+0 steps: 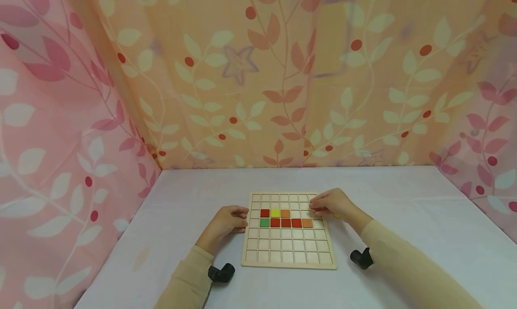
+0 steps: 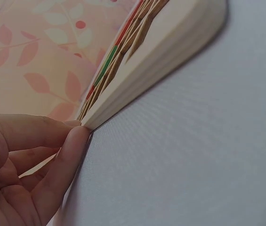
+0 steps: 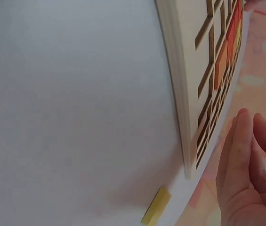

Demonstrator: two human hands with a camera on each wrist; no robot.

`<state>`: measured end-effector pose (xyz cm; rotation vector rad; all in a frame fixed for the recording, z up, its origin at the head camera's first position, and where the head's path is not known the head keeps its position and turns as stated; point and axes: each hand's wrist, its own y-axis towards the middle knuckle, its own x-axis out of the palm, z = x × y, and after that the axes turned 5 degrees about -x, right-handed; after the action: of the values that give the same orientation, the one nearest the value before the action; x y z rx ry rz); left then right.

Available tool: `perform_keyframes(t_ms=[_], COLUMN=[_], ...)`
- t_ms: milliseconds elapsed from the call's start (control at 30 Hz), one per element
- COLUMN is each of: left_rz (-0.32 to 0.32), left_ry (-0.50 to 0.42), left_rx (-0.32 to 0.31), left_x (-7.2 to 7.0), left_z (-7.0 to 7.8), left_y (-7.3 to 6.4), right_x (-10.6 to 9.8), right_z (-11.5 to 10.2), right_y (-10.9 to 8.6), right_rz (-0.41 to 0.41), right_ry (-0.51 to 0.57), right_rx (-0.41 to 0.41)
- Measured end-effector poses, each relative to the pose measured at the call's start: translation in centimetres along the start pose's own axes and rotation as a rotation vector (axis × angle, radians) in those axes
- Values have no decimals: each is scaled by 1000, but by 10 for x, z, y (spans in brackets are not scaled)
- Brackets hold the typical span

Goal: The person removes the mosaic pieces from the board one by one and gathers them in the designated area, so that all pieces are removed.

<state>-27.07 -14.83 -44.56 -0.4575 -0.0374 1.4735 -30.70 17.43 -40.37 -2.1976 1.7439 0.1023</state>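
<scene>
A pale wooden grid board (image 1: 270, 256) lies on the table. Upper of its two rows of coloured tiles runs red tile (image 1: 265, 213), yellow tile (image 1: 275, 213), orange tile (image 1: 285, 213). Below, a green tile (image 1: 264, 222) leads several red ones and an orange tile (image 1: 307, 222). The left hand (image 1: 226, 220) touches the board's left edge with thumb and fingertips, fairly straight. Over the upper right part of the board is the right hand (image 1: 333, 204). In the right wrist view its extended fingers (image 3: 238, 155) and thumb stand slightly apart, with nothing visible between them.
A small yellow piece (image 3: 156, 206) lies on the white tabletop (image 1: 194, 187) just right of the board, partly hidden by the right hand in the head view. Black wrist devices (image 1: 221, 273) sit at both sleeves. Patterned cloth (image 1: 258, 84) stands behind and at both sides.
</scene>
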Motion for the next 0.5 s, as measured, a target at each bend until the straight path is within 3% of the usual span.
perform_keyframes(t_ms=[200,500], left_rz=[-1,-11], left_ry=[-10,-7], left_rx=[-6,-2], left_x=[0,-1], left_z=[1,1], left_y=[1,0], right_x=[15,32], right_z=[-2,-5], right_y=[4,9], right_rz=[-26,-11], right_ry=[9,-25], right_rx=[-19,46])
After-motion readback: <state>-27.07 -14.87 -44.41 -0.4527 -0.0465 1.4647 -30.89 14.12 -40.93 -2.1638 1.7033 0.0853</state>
